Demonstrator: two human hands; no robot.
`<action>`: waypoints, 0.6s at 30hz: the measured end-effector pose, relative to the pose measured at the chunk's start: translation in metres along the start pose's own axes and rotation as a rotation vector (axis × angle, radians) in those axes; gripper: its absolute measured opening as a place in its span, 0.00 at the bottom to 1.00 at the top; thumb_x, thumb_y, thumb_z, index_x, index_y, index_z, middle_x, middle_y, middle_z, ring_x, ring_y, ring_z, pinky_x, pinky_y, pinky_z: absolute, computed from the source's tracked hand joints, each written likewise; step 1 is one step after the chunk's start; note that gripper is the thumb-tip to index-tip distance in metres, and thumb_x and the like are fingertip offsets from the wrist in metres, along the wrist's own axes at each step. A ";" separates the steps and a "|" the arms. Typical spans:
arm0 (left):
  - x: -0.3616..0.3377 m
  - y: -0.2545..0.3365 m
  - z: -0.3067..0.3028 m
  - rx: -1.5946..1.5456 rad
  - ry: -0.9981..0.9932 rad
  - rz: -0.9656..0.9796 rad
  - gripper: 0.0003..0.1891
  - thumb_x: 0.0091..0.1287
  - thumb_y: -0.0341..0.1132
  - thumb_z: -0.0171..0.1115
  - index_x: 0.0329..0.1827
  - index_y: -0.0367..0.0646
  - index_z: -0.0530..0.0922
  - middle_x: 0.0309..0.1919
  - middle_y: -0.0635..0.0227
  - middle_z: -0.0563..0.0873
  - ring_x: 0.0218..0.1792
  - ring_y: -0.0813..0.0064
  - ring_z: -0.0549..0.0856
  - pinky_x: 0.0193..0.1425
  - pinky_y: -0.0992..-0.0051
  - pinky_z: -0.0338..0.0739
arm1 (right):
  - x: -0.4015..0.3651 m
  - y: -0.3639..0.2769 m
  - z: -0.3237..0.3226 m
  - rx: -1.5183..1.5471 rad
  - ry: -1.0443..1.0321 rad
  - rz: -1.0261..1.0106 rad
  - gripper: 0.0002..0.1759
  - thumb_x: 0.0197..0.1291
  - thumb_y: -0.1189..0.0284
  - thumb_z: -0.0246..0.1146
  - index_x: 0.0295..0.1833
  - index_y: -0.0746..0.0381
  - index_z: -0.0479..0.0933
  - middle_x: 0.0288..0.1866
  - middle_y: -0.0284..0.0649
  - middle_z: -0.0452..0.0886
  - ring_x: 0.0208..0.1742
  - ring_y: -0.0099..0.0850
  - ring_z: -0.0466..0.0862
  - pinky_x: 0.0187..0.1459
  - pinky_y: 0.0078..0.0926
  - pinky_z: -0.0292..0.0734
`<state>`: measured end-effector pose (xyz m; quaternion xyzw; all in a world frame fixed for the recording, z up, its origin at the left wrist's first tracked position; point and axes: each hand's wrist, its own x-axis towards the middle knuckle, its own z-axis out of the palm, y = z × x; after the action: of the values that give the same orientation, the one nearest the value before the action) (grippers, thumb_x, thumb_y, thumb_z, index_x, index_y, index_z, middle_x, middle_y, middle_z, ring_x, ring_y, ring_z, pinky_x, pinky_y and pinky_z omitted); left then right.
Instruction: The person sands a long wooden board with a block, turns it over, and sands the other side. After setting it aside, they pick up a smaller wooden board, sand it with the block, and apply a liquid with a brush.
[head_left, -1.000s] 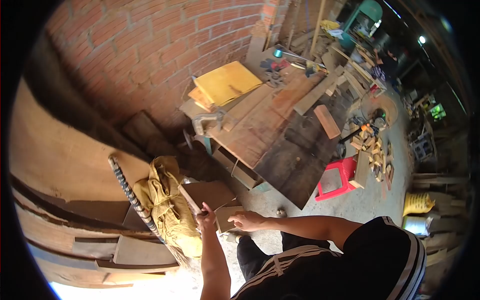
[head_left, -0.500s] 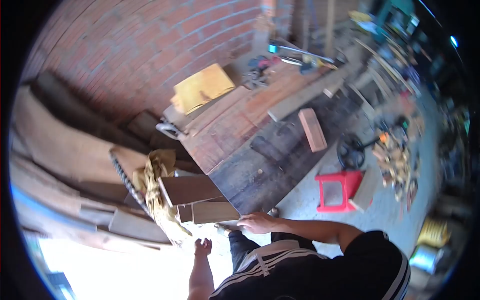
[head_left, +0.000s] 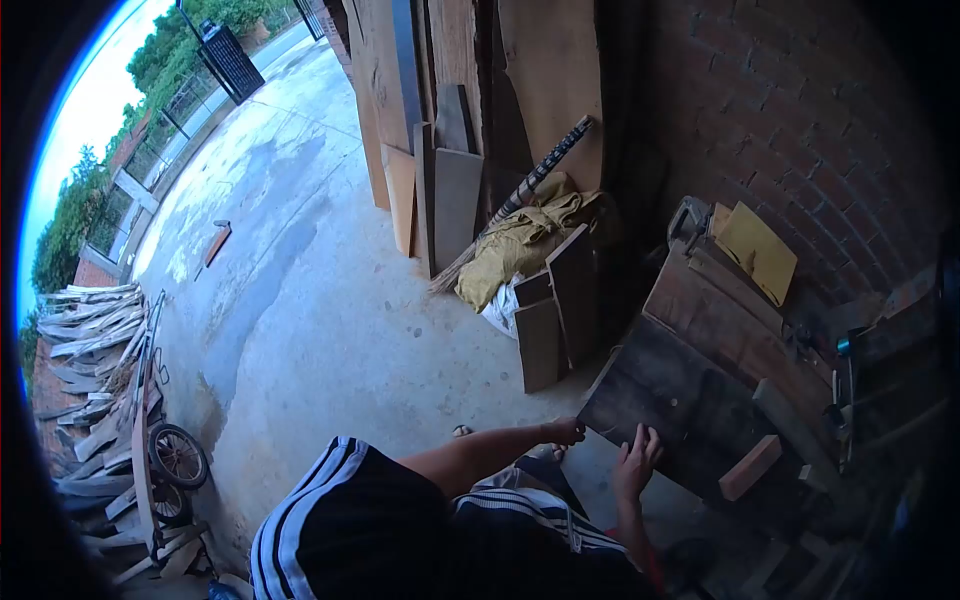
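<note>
A dark-topped wooden workbench (head_left: 680, 395) stands at the right, its near corner close to my hands. My left hand (head_left: 568, 431) is at that corner with its fingers curled; whether it grips the edge or something small is hidden. My right hand (head_left: 638, 460) lies at the bench's front edge, fingers stretched out and apart over the dark surface, with nothing visible in them. Farther along the top sits a reddish wooden block (head_left: 750, 467). Behind it lies a long pale piece of wood (head_left: 795, 430).
Boards (head_left: 540, 345) lean beside the bench, next to a yellowish sack (head_left: 530, 235) and a broom (head_left: 540, 170). Tall planks (head_left: 550, 80) stand against the wall. A yellow sheet (head_left: 757, 252) lies at the bench's back. Left are a wheel (head_left: 178, 456), stacked wood (head_left: 95, 330) and concrete floor (head_left: 330, 330).
My view has swung left toward the bright yard. My left hand has come to the bench corner. My right hand has shifted from the corner along the front edge, its fingers now spread.
</note>
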<state>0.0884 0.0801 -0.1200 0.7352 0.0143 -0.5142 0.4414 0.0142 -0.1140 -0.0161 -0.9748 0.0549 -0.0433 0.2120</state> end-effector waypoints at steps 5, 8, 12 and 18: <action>-0.031 -0.018 -0.006 0.152 0.108 0.462 0.20 0.67 0.40 0.60 0.61 0.44 0.79 0.35 0.57 0.88 0.28 0.66 0.89 0.34 0.67 0.83 | -0.004 -0.015 0.012 -0.202 -0.004 0.028 0.29 0.63 0.72 0.61 0.70 0.66 0.68 0.70 0.52 0.66 0.65 0.51 0.69 0.66 0.45 0.67; -0.084 -0.066 -0.049 -0.118 0.136 0.283 0.23 0.68 0.40 0.59 0.64 0.42 0.76 0.36 0.57 0.89 0.30 0.68 0.89 0.37 0.68 0.84 | -0.011 -0.019 0.025 -0.342 0.041 0.003 0.29 0.64 0.72 0.60 0.70 0.66 0.67 0.71 0.52 0.66 0.66 0.52 0.69 0.67 0.44 0.66; -0.143 -0.229 -0.111 -0.357 0.437 0.048 0.22 0.68 0.40 0.59 0.64 0.43 0.77 0.35 0.60 0.88 0.29 0.72 0.87 0.33 0.73 0.83 | -0.003 -0.028 0.052 -0.373 0.080 0.194 0.30 0.63 0.73 0.59 0.71 0.65 0.67 0.74 0.51 0.65 0.68 0.51 0.68 0.69 0.43 0.65; -0.312 -0.469 -0.140 -0.999 0.929 -0.420 0.20 0.70 0.35 0.54 0.64 0.44 0.73 0.39 0.58 0.84 0.32 0.62 0.86 0.36 0.61 0.81 | -0.003 -0.082 0.093 -0.245 0.206 0.371 0.29 0.62 0.72 0.60 0.70 0.58 0.69 0.73 0.49 0.66 0.70 0.49 0.68 0.68 0.45 0.66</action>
<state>-0.1769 0.5939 -0.1662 0.5700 0.5761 -0.1541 0.5653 0.0282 -0.0019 -0.0664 -0.9569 0.2590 -0.0956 0.0899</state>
